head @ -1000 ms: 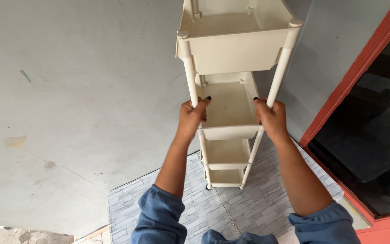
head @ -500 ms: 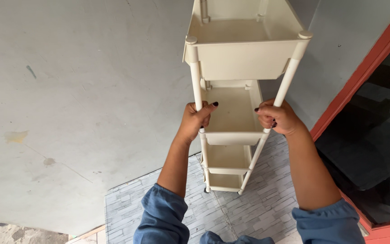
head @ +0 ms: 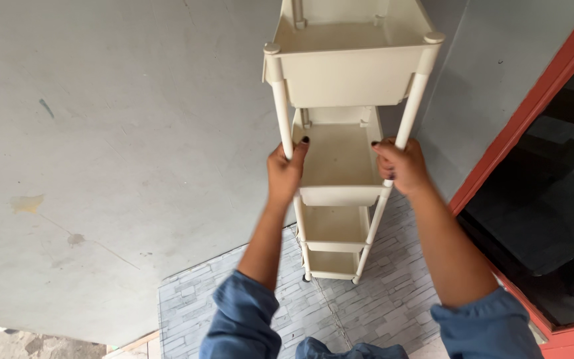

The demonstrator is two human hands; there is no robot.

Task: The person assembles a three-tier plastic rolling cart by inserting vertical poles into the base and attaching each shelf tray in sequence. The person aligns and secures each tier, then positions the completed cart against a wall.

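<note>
Against a grey plastered wall [head: 101,133], a cream plastic storage trolley [head: 350,73] of four stacked tray shelves stands upright, seen from above in the head view; its foot rests on a grey stone-patterned floor covering [head: 234,306], and a small dark castor [head: 306,278] shows at the lower left corner. Left hand [head: 286,171]: closed around the front left post [head: 280,100], thumb wrapped over the inner side with a dark-painted nail showing, fingers hidden behind the post; the grip lies between the top tray and the second tray [head: 337,159]. Right hand [head: 401,166]: curled into a fist around the front right post [head: 412,106] at the same height, knuckles turned toward the camera, a dark nail visible at the index finger; both hands thus have firm hold of the trolley, one post each, with the second tray lying between them. Both forearms are bare, rising from rolled blue sleeves [head: 240,319] at the bottom edge; the third tray [head: 335,229] and the lowest tray [head: 332,264] show below the hands, all four trays appearing bare inside. At right, a red door frame [head: 533,106] runs diagonally beside a dark glass pane [head: 553,219], close beside the trolley's right side; whether frame and trolley touch cannot be told.
</note>
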